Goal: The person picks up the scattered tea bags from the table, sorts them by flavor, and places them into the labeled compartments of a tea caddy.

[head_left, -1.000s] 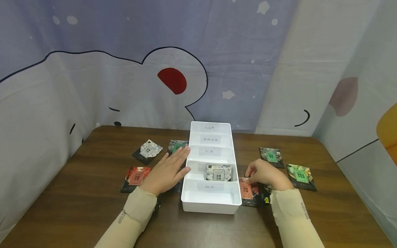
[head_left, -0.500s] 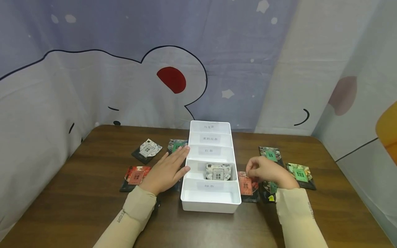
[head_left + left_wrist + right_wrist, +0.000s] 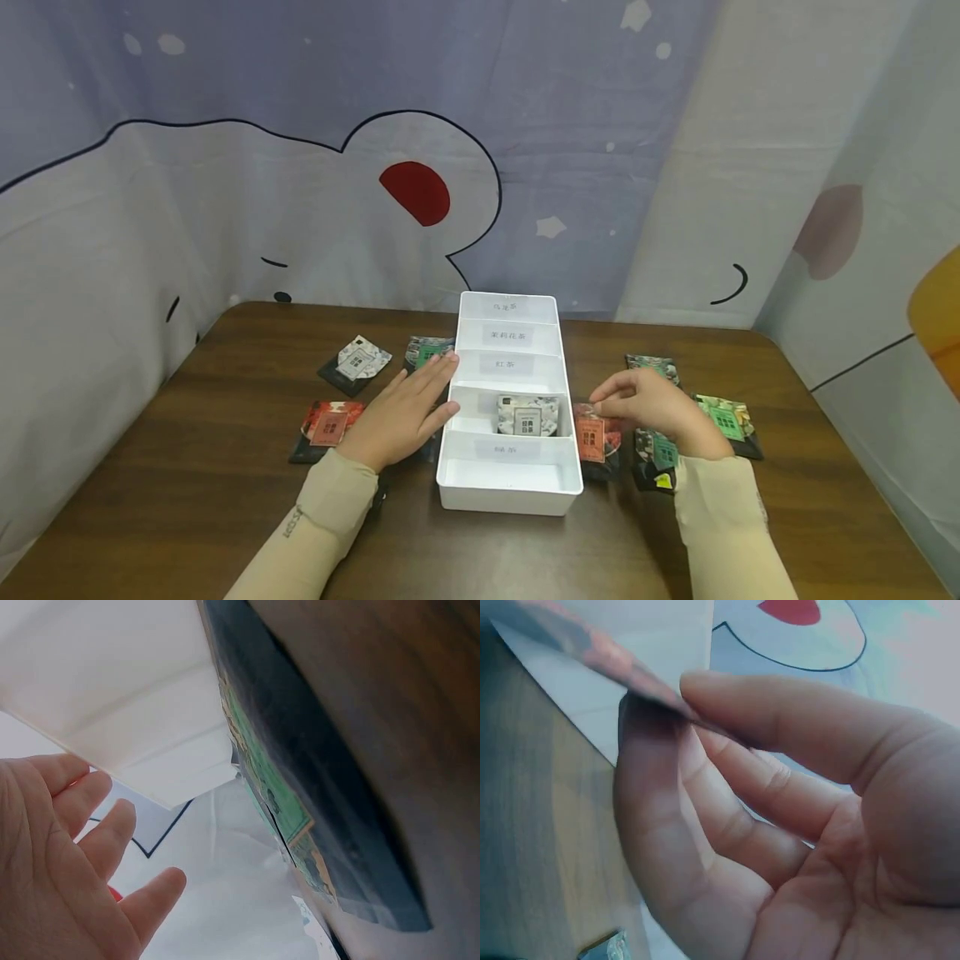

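Observation:
A white divided box (image 3: 504, 502) with printed Chinese labels stands mid-table. My left hand (image 3: 401, 417) rests its straight fingers against the box's left rim, also seen in the left wrist view beside the white wall (image 3: 135, 690). Just right of the box, my right hand (image 3: 648, 408) pinches the top edge of a red-labelled tea sachet (image 3: 591, 442) between thumb and forefinger. The right wrist view shows that sachet (image 3: 604, 652) edge-on, tilted above the table. Inside the box's second compartment from the front leans a white-patterned tea sachet (image 3: 528, 417).
Left of the box lie a white sachet (image 3: 360, 362), a red one (image 3: 328, 429) and a green-labelled one (image 3: 427, 350), partly under the left hand. Further green-labelled sachets (image 3: 727, 421) lie around the right hand, one nearer (image 3: 654, 462). A printed curtain (image 3: 300, 208) hangs behind the table.
My right hand has lifted the red sachet's top edge and drawn it slightly up, away from the green-labelled sachet beside it. The left hand has stayed in place.

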A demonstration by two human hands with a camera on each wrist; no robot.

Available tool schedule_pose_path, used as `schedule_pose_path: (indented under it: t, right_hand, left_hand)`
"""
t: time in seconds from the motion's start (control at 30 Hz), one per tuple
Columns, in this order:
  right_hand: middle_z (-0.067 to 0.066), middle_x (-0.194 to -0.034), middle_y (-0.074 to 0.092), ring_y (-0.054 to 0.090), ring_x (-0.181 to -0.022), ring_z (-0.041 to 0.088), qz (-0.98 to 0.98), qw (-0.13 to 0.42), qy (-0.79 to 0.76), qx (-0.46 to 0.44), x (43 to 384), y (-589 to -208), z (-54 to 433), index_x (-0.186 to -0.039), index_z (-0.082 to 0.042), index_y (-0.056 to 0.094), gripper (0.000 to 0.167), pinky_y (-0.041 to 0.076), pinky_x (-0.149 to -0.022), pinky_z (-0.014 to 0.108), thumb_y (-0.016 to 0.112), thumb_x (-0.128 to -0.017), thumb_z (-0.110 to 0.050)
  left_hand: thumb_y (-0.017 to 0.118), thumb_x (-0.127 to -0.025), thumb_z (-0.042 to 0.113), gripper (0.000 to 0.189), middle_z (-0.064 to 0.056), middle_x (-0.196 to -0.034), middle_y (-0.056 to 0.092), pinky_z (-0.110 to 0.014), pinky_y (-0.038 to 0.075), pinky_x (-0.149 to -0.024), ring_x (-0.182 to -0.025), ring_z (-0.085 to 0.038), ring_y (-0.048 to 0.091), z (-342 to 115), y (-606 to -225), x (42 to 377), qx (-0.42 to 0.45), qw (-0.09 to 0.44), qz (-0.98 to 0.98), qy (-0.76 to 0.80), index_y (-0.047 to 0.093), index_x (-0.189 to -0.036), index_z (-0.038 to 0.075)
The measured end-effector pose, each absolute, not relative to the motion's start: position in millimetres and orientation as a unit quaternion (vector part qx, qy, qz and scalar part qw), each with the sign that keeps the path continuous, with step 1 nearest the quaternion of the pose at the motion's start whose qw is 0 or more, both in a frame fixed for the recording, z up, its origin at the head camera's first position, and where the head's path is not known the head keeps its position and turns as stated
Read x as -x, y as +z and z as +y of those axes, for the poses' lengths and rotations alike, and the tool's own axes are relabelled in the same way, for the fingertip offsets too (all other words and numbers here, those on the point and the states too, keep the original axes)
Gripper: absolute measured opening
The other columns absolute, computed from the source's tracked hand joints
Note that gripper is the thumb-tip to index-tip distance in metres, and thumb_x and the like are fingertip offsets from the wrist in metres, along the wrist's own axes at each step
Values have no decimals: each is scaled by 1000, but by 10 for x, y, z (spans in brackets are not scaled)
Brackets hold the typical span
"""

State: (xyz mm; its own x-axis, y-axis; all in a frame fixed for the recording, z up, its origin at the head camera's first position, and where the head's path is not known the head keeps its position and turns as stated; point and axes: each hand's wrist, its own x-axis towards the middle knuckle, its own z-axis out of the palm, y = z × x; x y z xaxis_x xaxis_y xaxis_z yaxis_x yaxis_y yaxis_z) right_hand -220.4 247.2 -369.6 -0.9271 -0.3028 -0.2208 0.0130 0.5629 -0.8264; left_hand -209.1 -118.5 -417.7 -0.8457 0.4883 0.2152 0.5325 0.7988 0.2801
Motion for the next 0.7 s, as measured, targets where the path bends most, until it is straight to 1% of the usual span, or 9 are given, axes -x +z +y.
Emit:
schedule_pose_path:
  t: [0.17,0.3,0.47,0.57,0.7]
  right_hand:
    - [11,-89,72,71,-77,19,878,141,-451,76,2191,-3657,2487,-106,7,71,18,63,-71,41,68,-95,-7]
    - [12,-91,69,69,-78,20,880,113,-459,48,2193,-3640,2501,-109,5,71,20,63,-72,41,68,-96,-10]
    - [11,-89,70,65,-77,20,883,58,-464,29,2201,-3610,2531,-111,3,72,22,61,-71,44,69,-96,-14]
    - [10,-93,73,67,-80,18,882,29,-469,26,2195,-3576,2538,-111,2,73,24,60,-72,40,71,-96,-16]
    - [5,-98,75,70,-83,12,868,12,-496,9,2179,-3544,2542,-113,1,72,29,59,-72,32,73,-96,-23]
  left_hand:
    - [46,-106,47,70,-6,-166,28,-60,24,-120,-151,-30,28,-1183,-4172,2090,268,64,-946,-168,25,-162,11]
    - [47,-106,47,70,-7,-166,29,-59,23,-120,-151,-30,28,-1183,-4169,2087,269,62,-946,-169,26,-162,12]
    - [46,-106,47,70,-6,-166,28,-59,24,-120,-151,-30,28,-1180,-4164,2085,270,62,-946,-169,25,-162,11]
    - [47,-106,47,70,-7,-165,28,-59,24,-120,-151,-30,29,-1181,-4164,2087,271,65,-946,-168,26,-162,11]
    - [47,-106,47,70,-8,-165,29,-60,24,-120,-151,-31,29,-1186,-4169,2091,274,66,-945,-167,26,-162,10]
